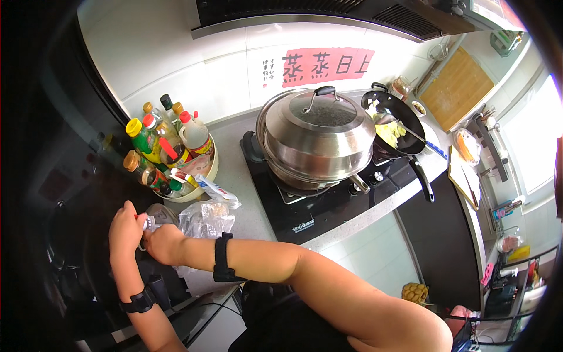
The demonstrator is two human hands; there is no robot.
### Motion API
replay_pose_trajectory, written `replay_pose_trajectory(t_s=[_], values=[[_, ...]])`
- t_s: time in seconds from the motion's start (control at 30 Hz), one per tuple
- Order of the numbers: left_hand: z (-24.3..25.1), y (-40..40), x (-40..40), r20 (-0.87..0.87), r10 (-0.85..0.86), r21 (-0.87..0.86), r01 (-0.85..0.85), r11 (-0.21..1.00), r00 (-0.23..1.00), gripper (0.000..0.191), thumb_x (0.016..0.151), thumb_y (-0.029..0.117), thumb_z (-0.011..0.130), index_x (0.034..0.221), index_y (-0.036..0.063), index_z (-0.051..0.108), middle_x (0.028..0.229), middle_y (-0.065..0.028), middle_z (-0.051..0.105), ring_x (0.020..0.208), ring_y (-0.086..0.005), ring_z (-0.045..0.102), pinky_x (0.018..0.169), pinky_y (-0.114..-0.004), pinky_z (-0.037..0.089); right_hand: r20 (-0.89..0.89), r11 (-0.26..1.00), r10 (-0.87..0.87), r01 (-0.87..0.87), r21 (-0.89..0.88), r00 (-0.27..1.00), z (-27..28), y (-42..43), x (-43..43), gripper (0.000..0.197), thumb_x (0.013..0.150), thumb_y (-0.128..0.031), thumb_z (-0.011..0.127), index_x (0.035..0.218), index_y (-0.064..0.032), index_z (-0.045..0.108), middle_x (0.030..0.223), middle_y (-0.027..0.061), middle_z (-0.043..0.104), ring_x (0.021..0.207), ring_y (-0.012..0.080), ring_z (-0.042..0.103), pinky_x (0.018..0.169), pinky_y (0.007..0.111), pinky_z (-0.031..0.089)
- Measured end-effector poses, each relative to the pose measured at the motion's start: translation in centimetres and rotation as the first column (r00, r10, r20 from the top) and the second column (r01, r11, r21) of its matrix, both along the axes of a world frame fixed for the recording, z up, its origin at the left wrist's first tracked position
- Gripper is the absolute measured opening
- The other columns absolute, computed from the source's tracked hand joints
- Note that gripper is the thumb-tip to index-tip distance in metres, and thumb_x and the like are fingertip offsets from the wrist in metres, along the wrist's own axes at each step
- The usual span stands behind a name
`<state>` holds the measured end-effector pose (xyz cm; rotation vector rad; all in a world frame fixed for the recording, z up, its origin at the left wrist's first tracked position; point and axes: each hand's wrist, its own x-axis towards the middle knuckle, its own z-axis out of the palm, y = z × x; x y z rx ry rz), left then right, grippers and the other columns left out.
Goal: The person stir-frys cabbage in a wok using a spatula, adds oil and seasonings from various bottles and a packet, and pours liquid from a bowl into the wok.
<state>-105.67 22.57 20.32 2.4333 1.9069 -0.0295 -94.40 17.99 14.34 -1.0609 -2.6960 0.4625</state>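
Observation:
At the left, my left hand (124, 229) and my right hand (163, 243) are close together, both on a small container with a white, partly red top (150, 223). Its body is mostly hidden by my fingers. Just behind my right hand stands a clear jar (161, 214), and a crumpled clear plastic bag (206, 220) lies to its right. Seasoning bottles (165, 136) crowd a round cream tray (213, 169) beyond my hands. A black strap is around each forearm.
A large lidded steel steamer (316, 141) sits on the black gas hob (281, 215). Right of it, a black wok (413, 127) holds leafy vegetable pieces (390, 133) and a blue-handled spatula (435, 149). Its handle juts over the counter edge. A cutting board (464, 176) lies farther right.

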Motion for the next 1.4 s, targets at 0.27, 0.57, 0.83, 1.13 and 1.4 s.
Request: replay_pose_trajectory(t_s=[0.27,0.57,0.83,1.13,1.4], values=[[0.8,-1.5,0.5,0.133,0.015,0.004,-0.016,1.000,0.991,0.023,0.083,0.026,0.056,0.096,0.0076,0.050,0.087,-0.0226,0.063,0.084,-0.0425,0.060,0.069,-0.052,0.045,0.069,0.999,-0.045,0.047,-0.023,0.997,0.0,0.6,0.2,0.020,0.081,-0.014,0.052,0.095,-0.0082,0.065,0.097,0.0127,0.066,0.081,0.0266,0.068,0.062,0.042,0.054],[0.5,-3.3,-1.1,0.048,0.292,0.243,-0.294,0.924,0.955,0.045,0.086,0.046,0.053,0.081,0.0012,0.059,0.076,-0.0196,0.065,0.075,-0.0384,0.064,0.068,-0.047,0.052,0.021,1.000,-0.016,0.016,0.022,1.000,0.8,-1.1,0.2,0.017,0.084,-0.014,0.049,0.095,-0.0070,0.060,0.100,0.0130,0.062,0.081,0.0311,0.065,0.066,0.042,0.053],[-0.1,-12.4,-3.4,0.957,0.265,-0.173,-0.492,0.853,0.122,0.043,0.094,0.042,0.045,0.083,0.0026,0.056,0.062,-0.0058,0.058,0.051,-0.0103,0.056,0.042,-0.023,0.040,-0.509,0.638,-0.538,-0.071,-0.767,0.672,4.4,4.0,1.4,0.014,0.087,-0.006,0.049,0.087,-0.0032,0.063,0.069,0.0019,0.056,0.052,0.0103,0.046,0.047,0.024,0.037],[-10.7,-14.8,-1.6,0.575,0.293,-0.497,-0.042,0.867,-0.764,0.064,0.094,0.054,0.037,0.124,-0.0024,0.044,0.127,-0.0225,0.050,0.117,-0.0343,0.049,0.101,-0.045,0.038,-0.826,0.805,-0.266,-0.356,-0.474,0.497,20.9,-2.5,8.7,0.029,0.097,-0.023,0.045,0.092,0.0010,0.061,0.064,-0.0018,0.046,0.040,0.0030,0.030,0.035,0.020,0.018],[-11.0,-17.4,1.9,0.495,0.446,-0.232,0.382,0.895,-0.745,0.053,0.098,0.037,0.030,0.139,0.0046,0.033,0.143,-0.0137,0.036,0.129,-0.0283,0.037,0.106,-0.045,0.031,-0.852,0.909,-0.243,-0.198,-0.367,0.463,22.1,-10.6,19.0,0.019,0.092,-0.008,0.041,0.085,0.0008,0.056,0.054,0.0116,0.056,0.038,0.0209,0.057,0.039,0.030,0.048]])
